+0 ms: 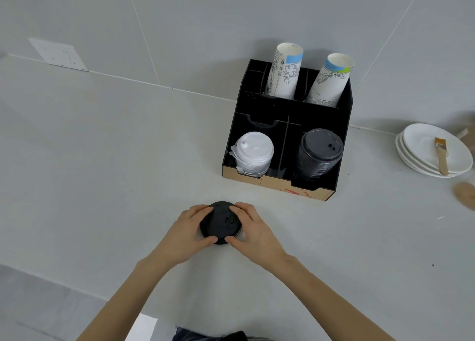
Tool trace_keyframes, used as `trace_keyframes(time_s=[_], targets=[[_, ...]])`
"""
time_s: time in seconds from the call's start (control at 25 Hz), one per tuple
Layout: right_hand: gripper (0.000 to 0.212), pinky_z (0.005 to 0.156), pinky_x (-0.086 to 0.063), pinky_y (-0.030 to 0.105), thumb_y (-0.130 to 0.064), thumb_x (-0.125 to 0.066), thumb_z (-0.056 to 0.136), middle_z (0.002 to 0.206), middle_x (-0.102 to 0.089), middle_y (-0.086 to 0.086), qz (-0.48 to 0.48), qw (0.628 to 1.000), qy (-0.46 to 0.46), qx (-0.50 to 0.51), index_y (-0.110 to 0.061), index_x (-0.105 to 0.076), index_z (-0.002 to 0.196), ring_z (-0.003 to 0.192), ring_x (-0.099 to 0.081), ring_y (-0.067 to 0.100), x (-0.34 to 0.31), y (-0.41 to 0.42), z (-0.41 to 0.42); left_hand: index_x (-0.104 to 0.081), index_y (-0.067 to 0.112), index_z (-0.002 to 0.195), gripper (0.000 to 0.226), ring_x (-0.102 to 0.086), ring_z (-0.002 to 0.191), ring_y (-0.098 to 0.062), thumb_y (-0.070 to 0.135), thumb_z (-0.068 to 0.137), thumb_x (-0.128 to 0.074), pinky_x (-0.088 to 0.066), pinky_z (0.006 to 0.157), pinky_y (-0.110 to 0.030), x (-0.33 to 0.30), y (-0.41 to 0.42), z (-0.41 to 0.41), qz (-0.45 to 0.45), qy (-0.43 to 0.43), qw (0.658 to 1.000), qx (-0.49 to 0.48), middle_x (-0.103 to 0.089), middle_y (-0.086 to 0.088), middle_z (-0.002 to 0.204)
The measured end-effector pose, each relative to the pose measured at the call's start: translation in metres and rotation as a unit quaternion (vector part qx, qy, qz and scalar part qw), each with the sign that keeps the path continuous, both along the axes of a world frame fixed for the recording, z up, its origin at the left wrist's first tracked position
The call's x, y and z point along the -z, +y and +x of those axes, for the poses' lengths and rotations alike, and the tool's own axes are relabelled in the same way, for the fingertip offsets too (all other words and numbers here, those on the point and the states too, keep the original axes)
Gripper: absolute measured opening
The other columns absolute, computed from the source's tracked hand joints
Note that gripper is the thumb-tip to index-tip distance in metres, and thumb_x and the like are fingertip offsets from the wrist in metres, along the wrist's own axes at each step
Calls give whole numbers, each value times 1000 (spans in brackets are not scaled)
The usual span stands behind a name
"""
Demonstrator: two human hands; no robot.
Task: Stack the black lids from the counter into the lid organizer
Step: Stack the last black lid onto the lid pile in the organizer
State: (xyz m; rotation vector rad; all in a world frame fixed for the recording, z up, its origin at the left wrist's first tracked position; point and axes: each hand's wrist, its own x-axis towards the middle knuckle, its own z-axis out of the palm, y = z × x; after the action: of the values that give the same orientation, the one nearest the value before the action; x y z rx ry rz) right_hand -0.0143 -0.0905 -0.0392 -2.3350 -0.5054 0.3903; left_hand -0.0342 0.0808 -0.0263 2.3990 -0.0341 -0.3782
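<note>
Both hands on a short stack of black lids [220, 222] sitting on the counter [102, 173], in front of the lid organizer [285, 132]. Left hand [189, 234] grip clasps the stack's left side, right hand [253, 231] grip clasps its right. Organizer's front right compartment holds a taller black lid stack [318, 154]; front left holds white lids [253, 153]

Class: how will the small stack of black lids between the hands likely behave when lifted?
The black lids look like thin plastic, so probably light and slightly flexible. Loosely nested, they may slide apart, which would explain both hands cupping their sides.
</note>
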Motion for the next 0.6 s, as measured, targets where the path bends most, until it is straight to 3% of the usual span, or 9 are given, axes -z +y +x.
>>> trace_keyframes(time_s=[0.44, 0.6], targets=[[53, 102, -27, 15, -16, -64, 80, 137, -40, 5, 71, 992, -81, 73, -11, -40, 127, 125, -39, 15, -36, -40, 23, -35, 18, 132, 61, -33, 125, -19, 30, 79, -63, -22, 99, -20, -36, -34, 38, -11, -108, 993, 42, -37, 1, 141], [52, 102, -35, 23, -15, -64, 80, 137, -40, 6, 85, 984, -112, 106, -10, -41, 127, 123, -39, 11, -55, -65, 35, -37, 17, 131, 58, -33, 127, -19, 23, 80, -64, -23, 101, -21, -55, -58, 63, -24, -140, 987, 71, -37, 1, 141]])
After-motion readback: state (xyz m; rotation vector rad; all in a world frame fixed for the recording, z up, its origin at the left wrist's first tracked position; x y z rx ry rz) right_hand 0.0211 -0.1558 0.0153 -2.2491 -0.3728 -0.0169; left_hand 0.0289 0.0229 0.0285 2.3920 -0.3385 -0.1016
